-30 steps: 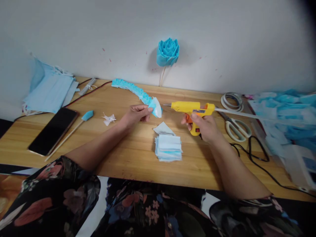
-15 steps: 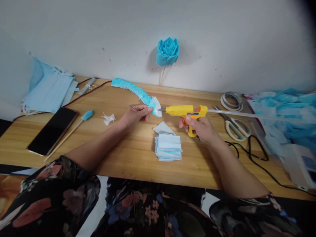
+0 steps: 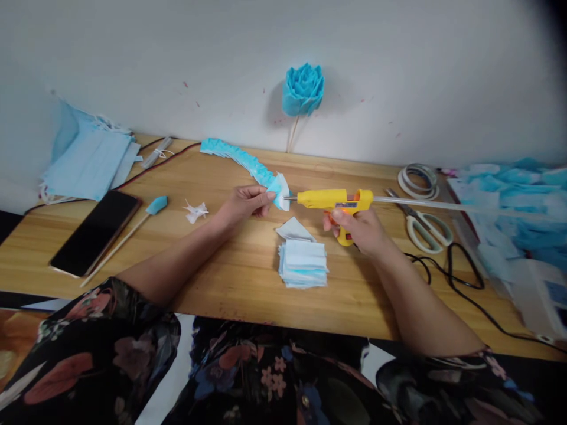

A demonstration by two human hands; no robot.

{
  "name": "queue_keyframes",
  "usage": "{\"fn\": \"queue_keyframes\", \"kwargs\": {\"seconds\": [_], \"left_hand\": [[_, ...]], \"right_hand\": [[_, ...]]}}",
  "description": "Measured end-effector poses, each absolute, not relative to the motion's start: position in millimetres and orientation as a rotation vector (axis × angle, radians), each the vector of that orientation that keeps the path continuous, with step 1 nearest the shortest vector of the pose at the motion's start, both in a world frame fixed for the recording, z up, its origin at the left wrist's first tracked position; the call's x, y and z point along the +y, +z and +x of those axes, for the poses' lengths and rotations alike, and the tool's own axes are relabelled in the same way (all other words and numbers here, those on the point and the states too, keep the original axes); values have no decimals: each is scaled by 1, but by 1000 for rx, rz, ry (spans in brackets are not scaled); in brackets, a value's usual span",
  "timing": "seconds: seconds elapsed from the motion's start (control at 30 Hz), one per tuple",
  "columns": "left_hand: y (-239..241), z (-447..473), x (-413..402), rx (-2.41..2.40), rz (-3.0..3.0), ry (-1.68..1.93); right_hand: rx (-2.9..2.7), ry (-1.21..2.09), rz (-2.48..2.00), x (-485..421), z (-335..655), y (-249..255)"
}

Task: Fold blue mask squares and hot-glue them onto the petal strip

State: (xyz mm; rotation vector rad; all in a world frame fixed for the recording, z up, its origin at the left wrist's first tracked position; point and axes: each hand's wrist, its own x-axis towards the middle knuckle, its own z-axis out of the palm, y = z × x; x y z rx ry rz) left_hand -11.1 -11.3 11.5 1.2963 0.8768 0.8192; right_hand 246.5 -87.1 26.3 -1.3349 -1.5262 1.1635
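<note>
My left hand (image 3: 252, 203) pinches the near end of a strip of overlapping folded blue fabric pieces (image 3: 239, 158), which curves away to the back left. A pale folded piece flares out at the pinched end. In my right hand (image 3: 354, 227) is a yellow glue gun (image 3: 325, 199), its metal nozzle at the pale piece; a long clear glue stick (image 3: 420, 203) juts from its rear. Below the nozzle lies a stack of pale blue fabric squares (image 3: 303, 262), with one folded piece (image 3: 295, 229) against its far side.
A blue fabric flower (image 3: 303, 90) on a stick stands by the wall. To the left are face masks (image 3: 88, 162), a phone (image 3: 97, 233), a stick with a blue tip (image 3: 157, 205) and a white scrap (image 3: 195, 211). Scissors (image 3: 427, 230), tape rolls (image 3: 419, 181), a black cord (image 3: 465, 289) and blue scraps (image 3: 522, 195) lie right.
The glue gun and both hands stay almost in place, with the nozzle still at the pale piece. The background has shifted slightly with the camera.
</note>
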Motion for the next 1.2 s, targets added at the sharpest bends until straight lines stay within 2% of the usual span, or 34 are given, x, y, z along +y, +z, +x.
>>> {"fn": "queue_keyframes", "kwargs": {"seconds": [0.4,0.7,0.93,1.2], "left_hand": [[11,-12,-11,853,1279,807],[9,-12,-10,840,1274,823],[10,-12,-11,859,1298,814],[11,-13,-12,851,1342,787]], "right_hand": [[-1534,1147,-1383,-86,247,27],[-1654,973,-1510,-87,257,31],[-1323,1081,-1323,-87,252,37],[-1451,1088,-1352,-88,239,30]]}}
